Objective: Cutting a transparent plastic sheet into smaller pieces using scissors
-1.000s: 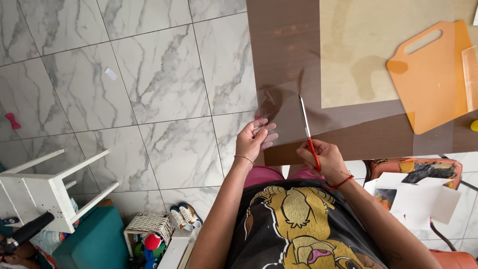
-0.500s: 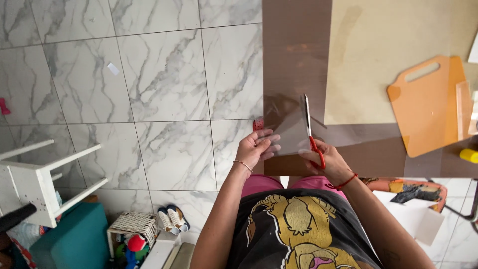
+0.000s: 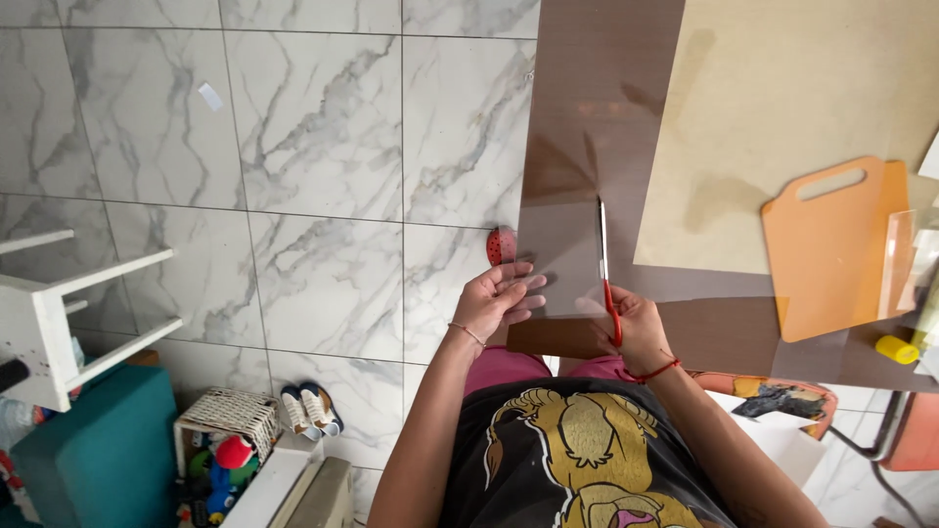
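Note:
My right hand [image 3: 638,328] grips red-handled scissors [image 3: 605,269], blades pointing away from me into a clear, brown-tinted plastic sheet [image 3: 587,147]. My left hand [image 3: 499,298] holds the near left edge of that sheet, fingers spread flat under or against it. The sheet stretches away over the floor and partly covers a beige board [image 3: 782,117]. A small red object [image 3: 501,244] lies on the tile just beyond my left hand.
An orange cutting board [image 3: 831,244] lies at the right on the beige board, a yellow object [image 3: 895,349] near it. White marble tiles [image 3: 293,147] cover the floor. A white stool [image 3: 59,313], teal box [image 3: 93,460], toy basket [image 3: 225,430] and small shoes [image 3: 311,409] sit at the lower left.
The view has shifted so the sheet and my hands sit further right. The scissors have advanced a little along the sheet, and my left hand stays on its edge.

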